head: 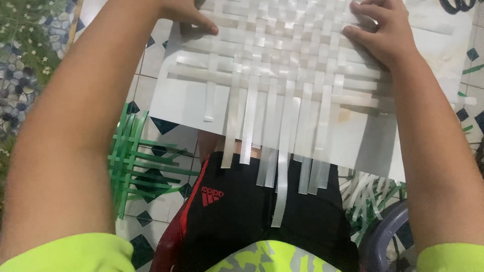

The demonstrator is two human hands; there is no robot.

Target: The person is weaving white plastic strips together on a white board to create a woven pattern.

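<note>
Hands [191, 15] [378, 30] flat, pressing white woven strips [282, 55]

Both hands flat on a white woven strap mat [282, 55] lying on a white board [176, 100]: left hand [189, 14] pressing the far-left corner, right hand [380, 30] on the far-right edge, fingers spread. Loose white strap ends [280, 171] hang off the near edge of the board over black shorts [237, 216]. Green woven strap piece [133, 156] on the tiled floor [151, 60] at near left, a heap of white and green strap offcuts [370, 194] at near right.
</note>
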